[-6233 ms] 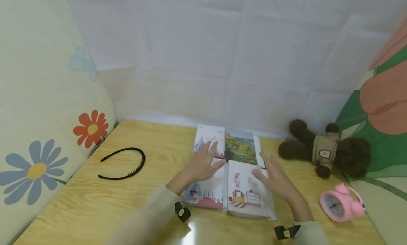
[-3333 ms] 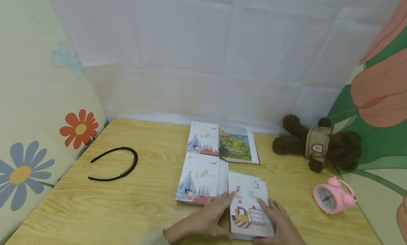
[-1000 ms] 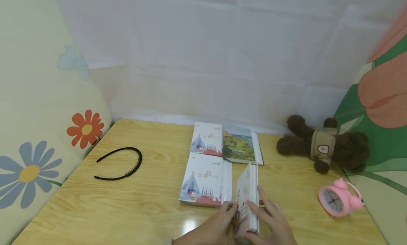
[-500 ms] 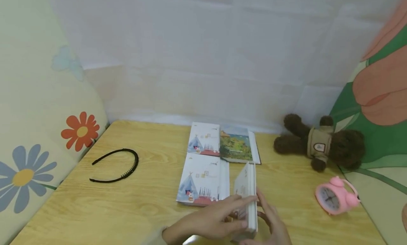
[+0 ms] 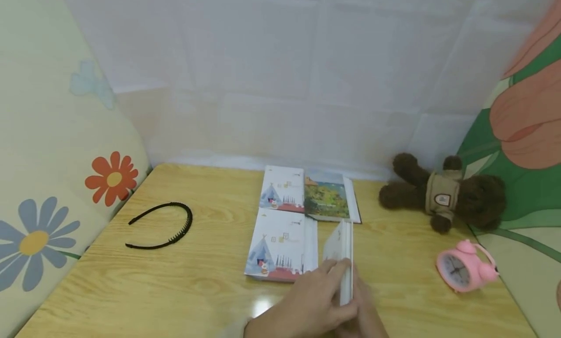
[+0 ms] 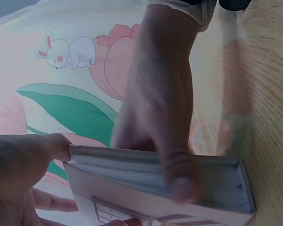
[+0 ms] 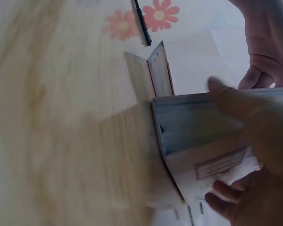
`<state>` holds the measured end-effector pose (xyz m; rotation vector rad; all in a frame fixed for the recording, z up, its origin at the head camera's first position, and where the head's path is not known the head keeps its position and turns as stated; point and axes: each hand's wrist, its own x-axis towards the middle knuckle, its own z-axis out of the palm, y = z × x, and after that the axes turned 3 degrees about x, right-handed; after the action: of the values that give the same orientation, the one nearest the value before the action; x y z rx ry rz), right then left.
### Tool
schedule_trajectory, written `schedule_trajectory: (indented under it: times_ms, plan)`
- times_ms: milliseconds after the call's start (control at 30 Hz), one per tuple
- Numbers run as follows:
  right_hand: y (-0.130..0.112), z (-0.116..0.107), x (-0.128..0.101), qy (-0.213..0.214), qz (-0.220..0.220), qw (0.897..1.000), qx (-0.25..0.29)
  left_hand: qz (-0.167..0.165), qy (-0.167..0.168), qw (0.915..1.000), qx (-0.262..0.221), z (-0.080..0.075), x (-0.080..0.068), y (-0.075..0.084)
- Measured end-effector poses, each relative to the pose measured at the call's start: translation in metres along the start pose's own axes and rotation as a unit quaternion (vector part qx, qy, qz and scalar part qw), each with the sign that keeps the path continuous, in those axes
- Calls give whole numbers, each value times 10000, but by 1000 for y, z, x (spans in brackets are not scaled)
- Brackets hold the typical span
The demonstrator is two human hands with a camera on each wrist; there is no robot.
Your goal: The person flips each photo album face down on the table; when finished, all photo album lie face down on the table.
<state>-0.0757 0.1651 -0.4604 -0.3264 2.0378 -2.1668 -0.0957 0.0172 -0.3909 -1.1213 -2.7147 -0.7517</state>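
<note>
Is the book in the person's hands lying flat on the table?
No, in the head view the book is upright on edge between the left hand and right hand.

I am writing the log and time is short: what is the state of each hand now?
Left hand: closed, holding the upright book.
Right hand: closed, holding the upright book too.

Left hand (image 5: 304,296) comes in from lower left in the head view, its back toward the camera, fingers bent in a grip. Right hand (image 5: 367,304) sits opposite, partly hidden behind it and blurred. In the right-wrist view, the right thumb (image 7: 233,103) reaches across, fingers (image 7: 224,192) bent below. Right wrist (image 6: 172,26) descends from a pale cuff (image 6: 195,10).
</note>
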Motion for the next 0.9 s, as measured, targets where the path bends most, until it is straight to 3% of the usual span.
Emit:
schedule_trajectory:
  times_ms: [33,67,100,167,200,233,300,333,400,467,600,667,700,767,800,900]
  plan:
    - [1,0,3,-69,512,9900,1316,-14,-34,10000,-70,0,-1,-1]
    - [2,1,4,34,968,9753,1986,-28,-78,9999,-138,0,-2,-2]
    - [3,0,5,129,1284,9645,2303,-21,-109,9998,-181,-1,-3,-3]
    - [10,-4,4,-128,902,9924,827,-33,-188,9995,-269,-2,-5,-5]
    - [13,-7,3,-240,543,9982,-117,-20,-195,9992,-335,-2,-6,-6]
    - [16,-9,2,-192,224,9942,-1037,-25,-186,9990,-403,-3,-6,-8]
    - [21,-14,1,-80,-437,9665,-2527,3,-114,9984,-548,-6,-7,-11]
    - [23,-16,0,6,-595,9533,-2960,-1,-106,9973,-725,-7,-7,-14]
    - [24,-18,-2,69,-779,9389,-3351,9,-121,9924,-1222,-8,-8,-19]
    - [24,-20,-3,196,-960,9269,-3623,-119,-207,9814,-1904,-9,-8,-24]
    - [14,-21,-10,573,-668,9113,-4023,-480,-319,9385,-3404,-5,-11,-33]
    - [7,-23,-14,638,-217,9129,-4026,-642,-278,9223,-3802,-2,-14,-37]
    - [4,-24,-16,659,50,9120,-4048,-653,-259,9188,-3884,-1,-15,-38]
    - [-2,-28,-20,641,486,9099,-4070,-669,-211,9214,-3823,3,-18,-41]
    - [-4,-31,-21,631,626,9075,-4105,-664,-190,9256,-3722,6,-19,-41]
    - [-8,-43,-25,603,821,8968,-4305,-696,-199,9199,-3853,16,-22,-42]
